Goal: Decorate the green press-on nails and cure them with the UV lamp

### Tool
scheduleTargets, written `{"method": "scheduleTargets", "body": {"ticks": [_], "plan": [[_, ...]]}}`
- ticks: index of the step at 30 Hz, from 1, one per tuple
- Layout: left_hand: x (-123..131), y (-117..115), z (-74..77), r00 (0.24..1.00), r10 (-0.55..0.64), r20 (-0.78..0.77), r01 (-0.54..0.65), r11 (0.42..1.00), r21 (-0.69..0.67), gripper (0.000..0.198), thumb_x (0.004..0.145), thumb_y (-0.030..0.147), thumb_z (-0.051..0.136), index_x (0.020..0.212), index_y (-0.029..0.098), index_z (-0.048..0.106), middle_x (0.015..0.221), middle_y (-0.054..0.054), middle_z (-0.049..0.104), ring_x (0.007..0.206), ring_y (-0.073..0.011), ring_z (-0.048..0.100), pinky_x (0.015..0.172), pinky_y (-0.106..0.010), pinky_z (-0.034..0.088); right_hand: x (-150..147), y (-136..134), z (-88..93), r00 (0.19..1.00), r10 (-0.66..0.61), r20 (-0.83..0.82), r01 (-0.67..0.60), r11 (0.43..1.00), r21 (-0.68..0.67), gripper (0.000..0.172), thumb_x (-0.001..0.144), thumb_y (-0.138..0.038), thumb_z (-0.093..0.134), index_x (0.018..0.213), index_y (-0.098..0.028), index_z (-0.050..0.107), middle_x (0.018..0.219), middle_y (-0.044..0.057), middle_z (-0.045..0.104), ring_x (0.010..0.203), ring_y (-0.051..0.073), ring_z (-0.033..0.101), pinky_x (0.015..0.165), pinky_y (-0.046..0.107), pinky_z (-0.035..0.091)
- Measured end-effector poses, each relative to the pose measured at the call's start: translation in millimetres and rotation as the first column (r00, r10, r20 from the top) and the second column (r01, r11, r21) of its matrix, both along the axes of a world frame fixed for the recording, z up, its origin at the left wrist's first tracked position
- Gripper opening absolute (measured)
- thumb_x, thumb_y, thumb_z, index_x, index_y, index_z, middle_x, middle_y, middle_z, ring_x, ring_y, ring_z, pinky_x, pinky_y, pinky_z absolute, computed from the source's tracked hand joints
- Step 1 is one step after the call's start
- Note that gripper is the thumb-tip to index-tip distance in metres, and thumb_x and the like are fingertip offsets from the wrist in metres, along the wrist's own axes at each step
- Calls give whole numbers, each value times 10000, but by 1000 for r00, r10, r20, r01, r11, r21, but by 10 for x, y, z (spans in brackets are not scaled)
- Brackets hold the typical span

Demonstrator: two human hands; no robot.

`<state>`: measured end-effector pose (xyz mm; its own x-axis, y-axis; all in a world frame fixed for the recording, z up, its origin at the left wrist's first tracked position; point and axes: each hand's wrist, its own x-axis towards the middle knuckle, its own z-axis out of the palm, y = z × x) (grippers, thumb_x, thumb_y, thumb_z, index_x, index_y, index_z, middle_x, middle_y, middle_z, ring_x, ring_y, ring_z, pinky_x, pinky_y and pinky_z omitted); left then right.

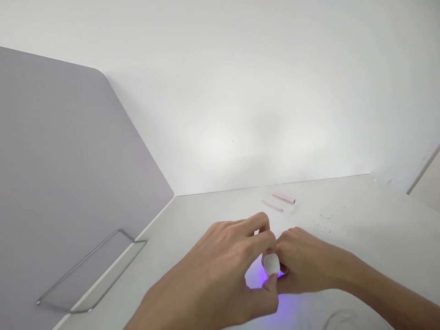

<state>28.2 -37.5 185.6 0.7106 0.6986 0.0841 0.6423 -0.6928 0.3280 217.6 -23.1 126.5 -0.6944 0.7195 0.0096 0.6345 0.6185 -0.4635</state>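
White cap [271, 265] pinched in left hand [220, 270] fingertips; right hand [305, 266] curled alongside, grip unclear.

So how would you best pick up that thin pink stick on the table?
Pinch the thin pink stick around its middle, from above, fingers across its narrow width. It lies flat, long and slim, and the thicker pink tube lies close behind it, so a side sweep might knock that.

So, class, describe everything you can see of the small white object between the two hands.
The small white object is smooth, rounded and plastic-looking. The left hand pinches it between thumb and forefinger, low over the table; the right hand curls against its right side. Violet light glows beneath it.
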Motion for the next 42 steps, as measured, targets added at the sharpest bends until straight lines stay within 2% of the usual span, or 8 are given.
{"method": "scheduleTargets", "body": {"ticks": [7,13,17,23,26,30,36,42], "plan": [[-115,67,16,996,-84,37,88,987,-132,413,702,108,592,1027,361,635,984,81,561,678,-93,511,753,-281,413,0,-9,-37,999,-38,-14,37,998,-42,340,753,-227,675,584,-197,381,471,-98,349,458,76,346,428,221,258],[-92,92,7,996,-76,38,80,989,-128,359,705,114,610,971,349,661,959,84,568,663,-86,502,709,-261,414,9,-4,-48,1000,-15,-27,14,1000,-19,353,725,-158,643,556,-189,335,441,-100,275,426,73,273,413,225,236],[-23,43,-39,999,17,41,-20,997,78,53,731,209,612,773,215,581,791,53,542,569,-103,395,564,-275,345,6,3,-40,999,1,-44,-1,1000,9,416,722,-150,640,523,-185,276,439,-92,244,422,79,224,411,247,213],[9,-10,-94,999,40,17,-43,964,264,87,755,191,558,679,187,515,721,42,508,525,-106,333,541,-288,316,-11,17,-20,998,28,-53,-26,999,27,481,720,-128,624,540,-186,182,468,-84,165,457,92,134,431,279,147],[-35,-25,-47,999,21,44,-28,982,185,56,741,166,569,769,213,577,744,48,522,562,-113,403,583,-290,358,-2,5,-25,999,18,-45,-17,1000,25,451,717,-142,640,539,-187,228,457,-89,202,445,85,172,420,263,169],[-124,-7,20,989,-127,76,127,992,0,425,738,36,520,1041,312,632,930,77,575,629,-77,497,711,-257,415,14,-24,-38,999,-9,-45,9,1000,9,311,738,-180,661,593,-200,386,439,-107,276,423,68,278,422,218,244],[-131,74,15,981,-185,64,188,981,-44,441,799,-23,493,1026,325,642,985,51,528,607,-70,448,633,-244,346,16,-20,-56,997,11,-71,-11,1000,0,214,765,-170,670,642,-206,498,479,-107,363,472,57,386,473,199,289],[-123,45,23,984,-162,73,166,985,-47,396,777,7,512,994,313,639,951,64,539,611,-71,460,661,-248,379,5,1,-58,998,-18,-57,18,1000,-6,284,768,-193,672,620,-202,429,465,-107,325,444,61,326,440,209,258]]}}
